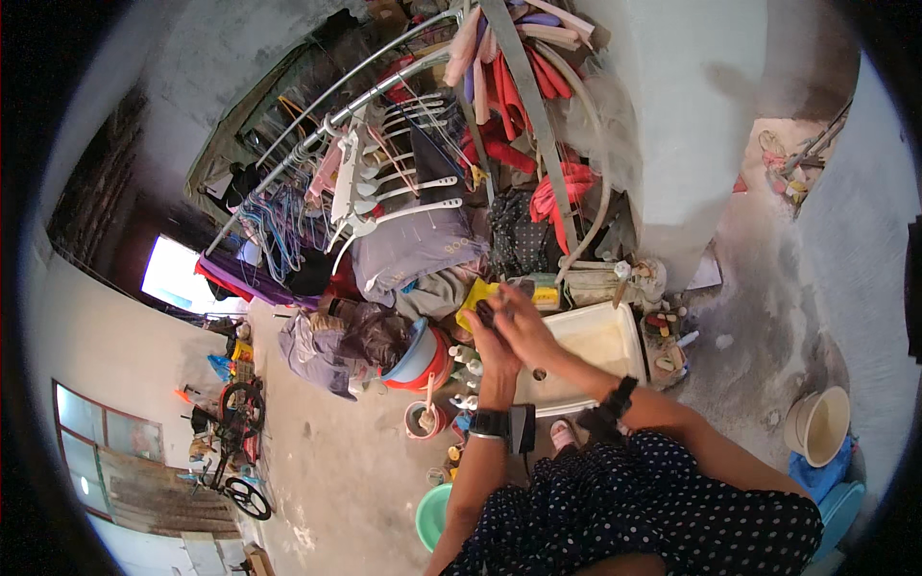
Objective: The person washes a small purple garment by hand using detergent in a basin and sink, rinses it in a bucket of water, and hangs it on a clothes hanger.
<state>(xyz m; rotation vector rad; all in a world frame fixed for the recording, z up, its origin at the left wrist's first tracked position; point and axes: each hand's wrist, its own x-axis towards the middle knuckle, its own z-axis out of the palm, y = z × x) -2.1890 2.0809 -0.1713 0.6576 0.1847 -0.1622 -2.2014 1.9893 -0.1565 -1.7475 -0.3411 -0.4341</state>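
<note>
- Right hand (526, 331): fingers mostly straight, slanting over the left; can't tell whether they grip or only rest on anything.
- Left hand (497, 353): fingers bent, closed around a small dark object (485, 313); the object sits between both hands, above the far left corner of the white rectangular basin.
- Handling, as judged: object looks light, material unclear; could be slippery if wet. Best hold: pinch on its sides, other palm underneath.
- Black wrist straps on both arms; black-and-white dotted dress (653, 499) below them.
- White rectangular basin (600, 341): under the hands, round dark drain hole (540, 374) near its left edge.
- White plastic bottles (466, 355): just beyond the basin's left edge, on the grey concrete floor (327, 461).
- Small pinkish-red bucket (410, 427), handled brush inside: left of the bottles.
- Yellow packet (474, 298): behind the hands, past the basin's far left corner.
- Light blue plastic tub (411, 353) nested in a red one, farther left.
- Metal clothes rack (375, 79), white plastic hangers (408, 209): beyond the basin's far edge.
- Dark bicycle (230, 451): toward the floor's left edge.
</note>
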